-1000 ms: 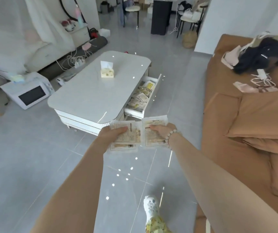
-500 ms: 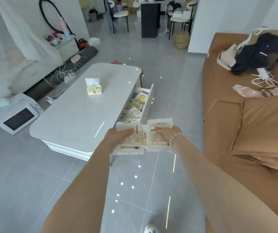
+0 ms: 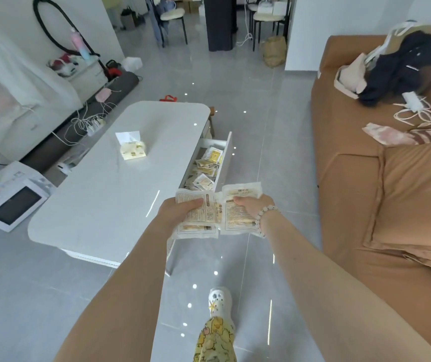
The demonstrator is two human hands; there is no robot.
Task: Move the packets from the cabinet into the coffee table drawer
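The left hand gripped a small stack of packets. Its thumb was curled across the printed face of the top one, and the edge of another showed beneath. The right hand gripped a second bundle in the same way, thumb on the front and fingers hidden behind. How many packets that bundle held could not be told. A bead bracelet circled the right wrist. The stack and the bundle were held side by side with their inner edges touching or slightly overlapping. They were above the floor, just off the near right corner of the white surface.

A drawer stood pulled out from the right side of the surface, toward the sofa. Inside it lay a loose heap of yellow and white packets. The held packets were close to the drawer's near end but outside it.

A tissue pack sat on the surface with one sheet standing up. On the sofa lay a dark garment, a cream bag, a white charger with coiled cable, and a brown cushion. A white microwave stood on the floor left of the surface, with a power strip and tangled cables beyond it. Below the hands, a white clog and a yellow patterned trouser leg showed. Chairs stood at the far end of the room.
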